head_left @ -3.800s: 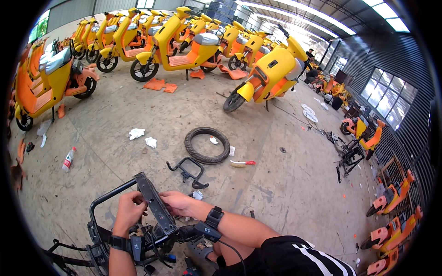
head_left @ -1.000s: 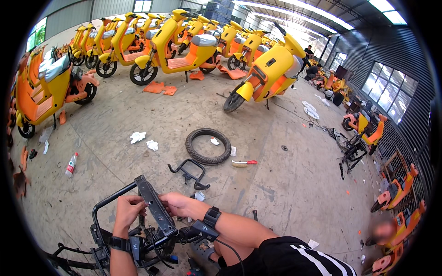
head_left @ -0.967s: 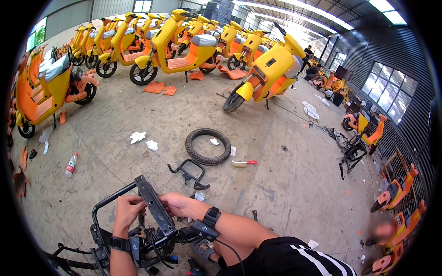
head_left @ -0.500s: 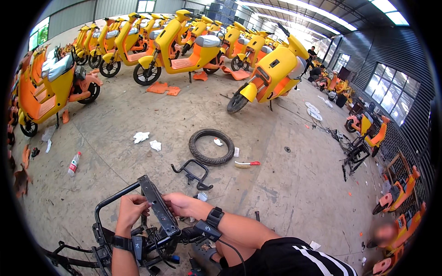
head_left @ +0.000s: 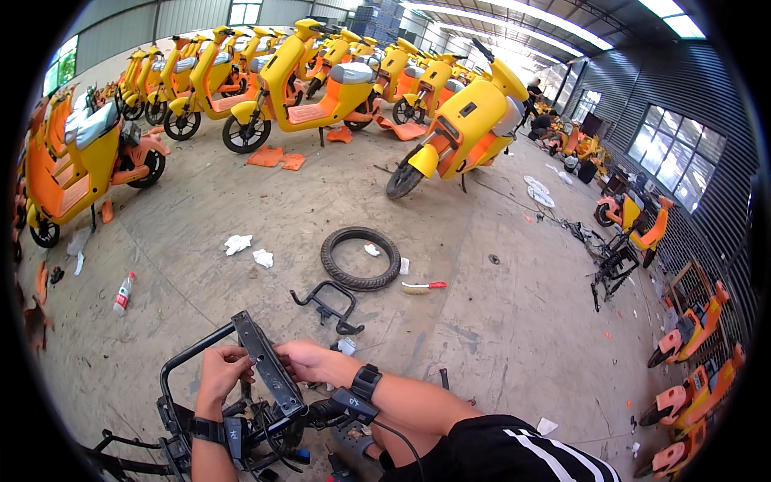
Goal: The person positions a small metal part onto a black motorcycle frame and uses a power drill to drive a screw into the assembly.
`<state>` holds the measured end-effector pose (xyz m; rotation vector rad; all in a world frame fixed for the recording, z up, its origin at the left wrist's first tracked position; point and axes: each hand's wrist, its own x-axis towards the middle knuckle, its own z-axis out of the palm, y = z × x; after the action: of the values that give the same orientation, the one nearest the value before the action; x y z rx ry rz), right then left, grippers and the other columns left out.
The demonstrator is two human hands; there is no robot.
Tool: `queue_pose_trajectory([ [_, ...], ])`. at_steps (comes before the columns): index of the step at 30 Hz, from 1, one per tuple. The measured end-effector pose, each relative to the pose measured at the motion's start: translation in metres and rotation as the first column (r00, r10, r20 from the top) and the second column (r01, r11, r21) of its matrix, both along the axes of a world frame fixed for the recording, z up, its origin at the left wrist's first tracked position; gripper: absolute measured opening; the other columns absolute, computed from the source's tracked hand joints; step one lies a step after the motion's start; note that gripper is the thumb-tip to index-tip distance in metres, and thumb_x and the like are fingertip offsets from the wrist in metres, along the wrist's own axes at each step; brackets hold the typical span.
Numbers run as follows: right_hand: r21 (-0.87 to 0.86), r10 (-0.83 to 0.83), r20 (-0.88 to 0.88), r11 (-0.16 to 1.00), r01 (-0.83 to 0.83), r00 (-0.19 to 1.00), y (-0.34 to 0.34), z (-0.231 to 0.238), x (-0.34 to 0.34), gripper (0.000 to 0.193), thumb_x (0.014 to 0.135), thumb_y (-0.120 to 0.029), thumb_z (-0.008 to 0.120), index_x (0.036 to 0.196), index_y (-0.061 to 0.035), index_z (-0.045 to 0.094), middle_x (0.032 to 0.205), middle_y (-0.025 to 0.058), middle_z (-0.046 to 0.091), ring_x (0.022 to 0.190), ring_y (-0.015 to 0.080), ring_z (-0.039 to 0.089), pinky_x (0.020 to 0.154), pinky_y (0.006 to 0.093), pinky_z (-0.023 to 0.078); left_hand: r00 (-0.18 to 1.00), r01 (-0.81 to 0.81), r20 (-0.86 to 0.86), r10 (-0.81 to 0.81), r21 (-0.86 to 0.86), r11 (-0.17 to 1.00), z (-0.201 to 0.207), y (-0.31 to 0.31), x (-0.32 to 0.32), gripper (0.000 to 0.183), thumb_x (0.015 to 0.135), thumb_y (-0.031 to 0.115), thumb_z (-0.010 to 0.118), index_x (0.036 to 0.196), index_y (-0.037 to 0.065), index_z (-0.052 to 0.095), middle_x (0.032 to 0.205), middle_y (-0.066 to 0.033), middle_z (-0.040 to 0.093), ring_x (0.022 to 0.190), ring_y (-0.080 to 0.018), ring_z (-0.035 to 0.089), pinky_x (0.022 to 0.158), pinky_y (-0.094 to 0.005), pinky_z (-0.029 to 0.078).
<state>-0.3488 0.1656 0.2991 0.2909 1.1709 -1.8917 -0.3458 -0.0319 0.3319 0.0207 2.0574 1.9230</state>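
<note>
Head view: just ahead of me, a flat black metal bar (head_left: 268, 363) tops a black tubular metal frame (head_left: 199, 346), left hand (head_left: 221, 371) and right hand (head_left: 307, 359) at its opposite edges; I cannot tell whether either grip is closed.

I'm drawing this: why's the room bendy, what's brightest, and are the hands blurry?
In the head view, fisheye distortion curves the corrugated wall; roof skylights glare brightest there; in that view, left hand and right hand look fairly sharp.

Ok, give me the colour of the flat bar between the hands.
The flat bar is black, seen best in the head view.
</note>
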Motion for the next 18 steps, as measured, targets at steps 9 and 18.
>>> queue_pose_trajectory([
  [9,0.001,-0.006,-0.008,1.000,0.006,1.000,0.000,0.012,0.003,0.022,0.094,-0.025,0.045,0.101,-0.0139,0.063,0.083,-0.0016,0.061,0.073,0.0112,0.055,0.067,0.0282,0.042,0.999,0.000,-0.051,0.000,-0.018,1.000,-0.005,-0.001,-0.002,0.005,0.075,-0.005,0.065,0.079,-0.009,0.065,0.065,-0.0115,0.064,0.052,-0.0159,0.062,0.047,-0.0265,0.052],
  [18,0.013,-0.016,-0.020,1.000,0.016,1.000,0.000,0.002,0.001,0.023,0.094,-0.026,0.043,0.096,-0.0131,0.062,0.083,-0.0006,0.064,0.073,0.0127,0.059,0.064,0.0288,0.044,0.999,-0.021,-0.035,0.021,-0.017,1.000,0.004,0.004,0.002,0.004,0.074,-0.006,0.066,0.077,-0.009,0.064,0.063,-0.0111,0.064,0.051,-0.0150,0.062,0.047,-0.0258,0.051],
])
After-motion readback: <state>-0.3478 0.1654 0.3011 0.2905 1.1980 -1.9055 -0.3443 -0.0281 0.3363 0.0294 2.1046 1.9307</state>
